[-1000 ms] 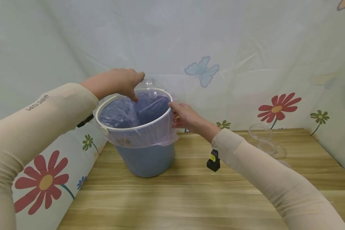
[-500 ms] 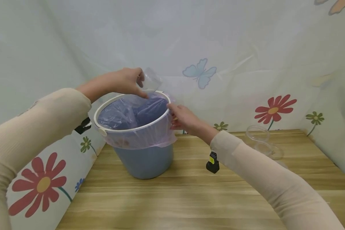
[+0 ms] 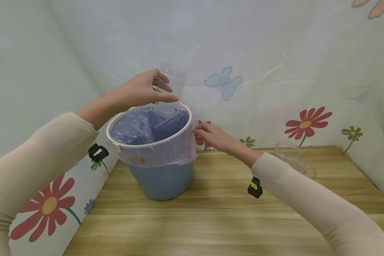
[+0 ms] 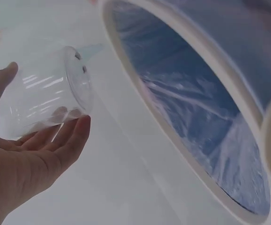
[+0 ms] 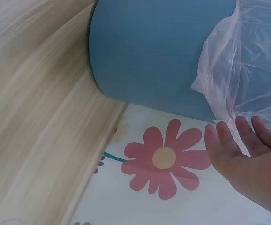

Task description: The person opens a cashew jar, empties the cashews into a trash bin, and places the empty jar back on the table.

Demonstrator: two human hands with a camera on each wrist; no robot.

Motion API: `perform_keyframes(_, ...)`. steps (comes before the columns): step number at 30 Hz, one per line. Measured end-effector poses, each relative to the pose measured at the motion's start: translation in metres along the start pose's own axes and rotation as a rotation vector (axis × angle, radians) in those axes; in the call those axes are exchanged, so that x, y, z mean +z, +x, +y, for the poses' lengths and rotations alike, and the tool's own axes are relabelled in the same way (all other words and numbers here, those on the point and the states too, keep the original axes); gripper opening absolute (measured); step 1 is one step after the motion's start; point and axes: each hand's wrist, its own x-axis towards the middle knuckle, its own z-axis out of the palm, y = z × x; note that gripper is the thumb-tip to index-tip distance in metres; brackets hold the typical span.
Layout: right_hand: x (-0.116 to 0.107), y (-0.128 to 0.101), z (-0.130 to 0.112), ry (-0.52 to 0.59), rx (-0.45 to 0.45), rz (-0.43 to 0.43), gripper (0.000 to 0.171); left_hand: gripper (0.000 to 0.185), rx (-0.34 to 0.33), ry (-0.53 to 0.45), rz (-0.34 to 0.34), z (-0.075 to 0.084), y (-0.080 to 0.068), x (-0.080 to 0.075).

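A clear plastic jar (image 3: 176, 76) hangs over the far rim of the blue trash bin (image 3: 164, 179). My left hand (image 3: 144, 87) holds it from the side, thumb and fingers around its wall, as the left wrist view shows. One end of the jar (image 4: 46, 93), with two small dark specks, faces the bin. A thin pinkish trash bag (image 3: 156, 154) lines the bin and folds over its white rim (image 3: 150, 143). My right hand (image 3: 214, 137) is beside the bin's right side, its fingertips at the bag's overhang. In the right wrist view, those fingers are extended and only slightly bent.
Several clear round plastic pieces, among them a ring-like lid (image 3: 288, 150), lie at the back right of the wooden table (image 3: 195, 224). A white cloth wall (image 3: 259, 92) with printed flowers and butterflies stands close behind and left of the bin.
My left hand has lifted the jar and turned it at the bin's far side. My right hand has come off the rim, slightly down and to the right. The bin stays in place.
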Motion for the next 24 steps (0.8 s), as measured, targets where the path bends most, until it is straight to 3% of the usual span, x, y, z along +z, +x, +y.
perform_keyframes(5, -0.011, -0.018, 0.008, -0.146, -0.102, -0.018, 0.038, 0.084, 0.033, -0.14, -0.003, 0.018, -0.023, 0.004)
perform_keyframes(13, -0.037, -0.045, 0.018, -0.39, -0.23, -0.023, 0.037, 0.073, 0.155, -0.244, -0.007, 0.04, -0.046, 0.023)
perform_keyframes(24, -0.063, -0.075, 0.039, -0.648, -0.247, 0.049, 0.043, 0.066, 0.227, -0.325, -0.035, 0.04, -0.064, 0.059)
